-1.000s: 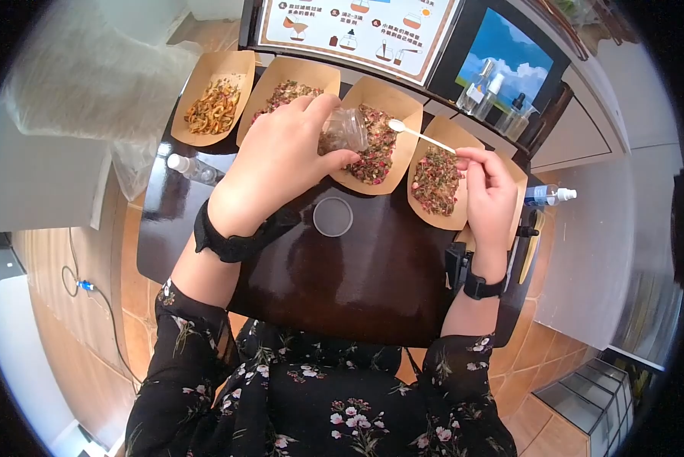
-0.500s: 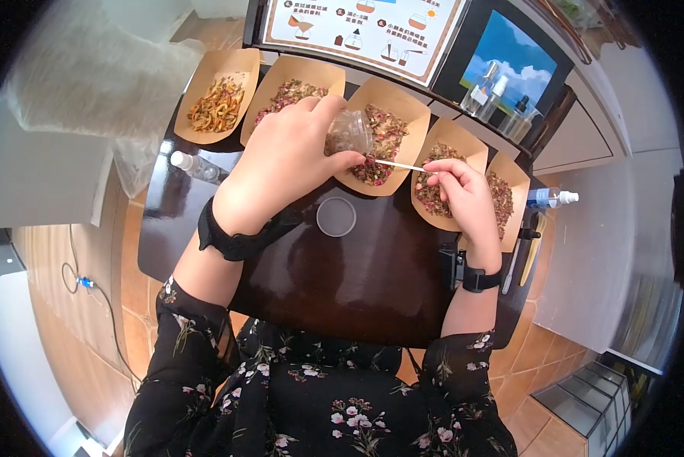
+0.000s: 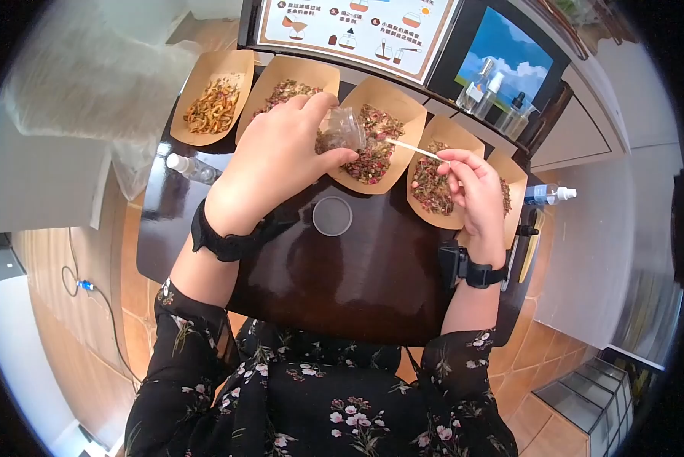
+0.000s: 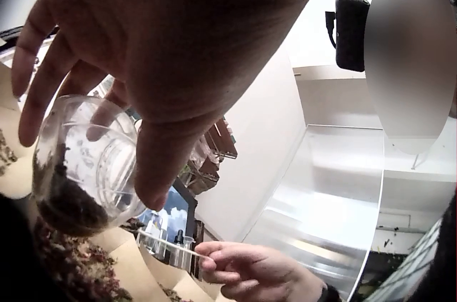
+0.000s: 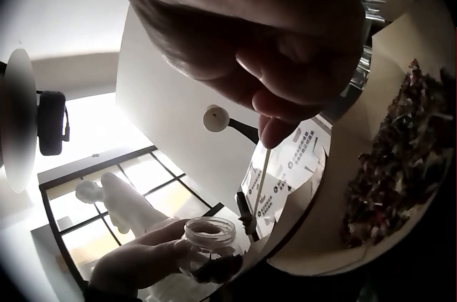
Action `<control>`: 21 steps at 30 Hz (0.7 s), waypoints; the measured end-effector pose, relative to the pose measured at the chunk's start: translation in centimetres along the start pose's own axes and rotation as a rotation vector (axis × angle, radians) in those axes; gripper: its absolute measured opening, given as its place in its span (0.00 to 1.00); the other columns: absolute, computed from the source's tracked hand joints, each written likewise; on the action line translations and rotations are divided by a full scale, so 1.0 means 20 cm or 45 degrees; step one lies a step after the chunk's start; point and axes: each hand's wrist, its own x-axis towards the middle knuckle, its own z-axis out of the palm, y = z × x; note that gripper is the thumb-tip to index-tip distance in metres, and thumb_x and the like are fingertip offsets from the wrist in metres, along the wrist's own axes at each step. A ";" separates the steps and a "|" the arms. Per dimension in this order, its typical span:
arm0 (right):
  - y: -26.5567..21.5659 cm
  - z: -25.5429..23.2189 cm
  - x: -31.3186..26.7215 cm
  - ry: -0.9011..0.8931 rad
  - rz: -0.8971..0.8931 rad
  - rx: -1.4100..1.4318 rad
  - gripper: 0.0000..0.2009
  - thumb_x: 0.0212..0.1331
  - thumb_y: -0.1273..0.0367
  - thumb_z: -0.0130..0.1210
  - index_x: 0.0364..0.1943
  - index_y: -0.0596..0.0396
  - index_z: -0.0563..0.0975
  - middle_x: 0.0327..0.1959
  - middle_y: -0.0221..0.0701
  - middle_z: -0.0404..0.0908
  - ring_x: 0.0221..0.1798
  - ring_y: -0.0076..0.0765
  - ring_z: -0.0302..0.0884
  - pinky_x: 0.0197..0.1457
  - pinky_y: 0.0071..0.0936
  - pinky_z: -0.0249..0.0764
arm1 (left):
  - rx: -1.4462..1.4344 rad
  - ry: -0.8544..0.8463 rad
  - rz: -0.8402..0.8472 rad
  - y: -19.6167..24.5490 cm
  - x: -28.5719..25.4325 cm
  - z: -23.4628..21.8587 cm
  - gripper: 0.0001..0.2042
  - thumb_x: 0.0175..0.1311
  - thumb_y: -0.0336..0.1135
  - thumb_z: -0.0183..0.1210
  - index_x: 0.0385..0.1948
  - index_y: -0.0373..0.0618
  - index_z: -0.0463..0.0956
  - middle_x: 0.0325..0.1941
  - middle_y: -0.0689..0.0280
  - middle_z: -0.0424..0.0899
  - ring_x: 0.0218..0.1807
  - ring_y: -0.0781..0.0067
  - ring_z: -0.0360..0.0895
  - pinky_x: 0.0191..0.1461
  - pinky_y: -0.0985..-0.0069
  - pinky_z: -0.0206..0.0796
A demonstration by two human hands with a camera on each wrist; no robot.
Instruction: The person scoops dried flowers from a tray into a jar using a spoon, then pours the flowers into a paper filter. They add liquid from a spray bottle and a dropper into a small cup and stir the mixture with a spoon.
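My left hand (image 3: 277,145) grips a clear jar (image 3: 347,129), tipped on its side with its mouth toward the right. Dark dried bits (image 4: 71,205) lie along the lower wall inside the jar. Between thumb and fingers, my right hand (image 3: 475,189) pinches a slim white spoon (image 3: 414,148). The spoon's tip is close to the jar's mouth, above the paper tray (image 3: 410,118) of dried petals and leaves. Some dark bits show at that tip in the left wrist view. On the table below the jar lies a round clear lid (image 3: 333,216).
More paper trays stand in a row, the leftmost holding orange dried pieces (image 3: 214,107). A spray bottle (image 3: 193,167) lies at the left, and a blue one (image 3: 549,195) is at the right. Small bottles (image 3: 479,91) stand behind, beside a printed sheet (image 3: 353,34).
My right hand moved left, bringing the spoon's tip to the jar's mouth, then drew back slightly right. Its tip, white and bare earlier, now looks dark. The left hand keeps the jar tipped.
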 end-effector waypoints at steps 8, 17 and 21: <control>-0.11 0.15 -0.14 0.012 -0.230 -0.256 0.10 0.67 0.76 0.48 0.45 0.58 0.82 0.34 0.26 0.82 0.29 0.13 0.71 0.32 0.12 0.66 | -0.042 -0.051 0.027 0.02 0.00 0.01 0.30 0.53 0.47 0.70 0.55 0.41 0.72 0.47 0.50 0.81 0.50 0.47 0.78 0.54 0.61 0.70; -0.10 0.09 -0.13 0.340 -0.656 -0.740 0.08 0.61 0.78 0.49 0.36 0.58 0.81 0.31 0.32 0.80 0.33 0.28 0.78 0.37 0.23 0.72 | -0.022 -0.005 0.026 0.01 -0.01 0.01 0.30 0.53 0.47 0.70 0.54 0.41 0.71 0.46 0.51 0.81 0.50 0.47 0.78 0.53 0.61 0.70; -0.10 0.14 -0.13 0.305 -0.580 -0.951 0.07 0.59 0.76 0.50 0.35 0.58 0.80 0.31 0.35 0.79 0.28 0.32 0.75 0.33 0.27 0.70 | -0.018 -0.010 0.029 0.00 -0.01 0.02 0.29 0.53 0.46 0.70 0.54 0.41 0.71 0.46 0.51 0.81 0.50 0.47 0.78 0.53 0.61 0.70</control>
